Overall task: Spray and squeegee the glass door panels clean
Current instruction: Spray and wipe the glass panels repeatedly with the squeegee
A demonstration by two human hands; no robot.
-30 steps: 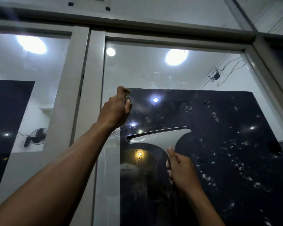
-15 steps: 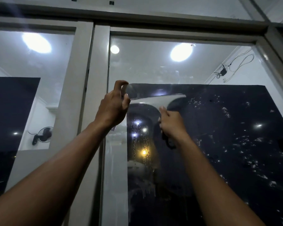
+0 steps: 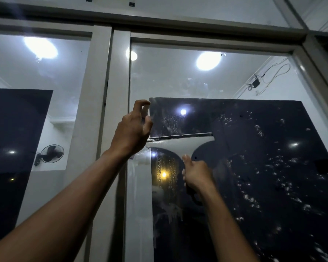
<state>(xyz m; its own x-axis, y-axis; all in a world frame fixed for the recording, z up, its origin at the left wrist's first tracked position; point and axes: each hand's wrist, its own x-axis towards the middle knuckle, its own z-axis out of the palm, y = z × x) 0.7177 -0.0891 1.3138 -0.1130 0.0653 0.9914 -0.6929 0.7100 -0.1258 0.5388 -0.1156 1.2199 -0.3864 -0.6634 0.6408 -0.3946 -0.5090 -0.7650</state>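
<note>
Fingers gripping squeegee on glass panel, left hand holding sprayer

squeegee: white, blade level on glass | right door panel: wet, foam-flecked | spray bottle: mostly hidden, perhaps white

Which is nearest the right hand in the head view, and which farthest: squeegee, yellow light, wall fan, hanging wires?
1. Squeegee: gripped by the right hand.
2. Yellow light: just left.
3. Hanging wires: upper right.
4. Wall fan: far left.
</note>
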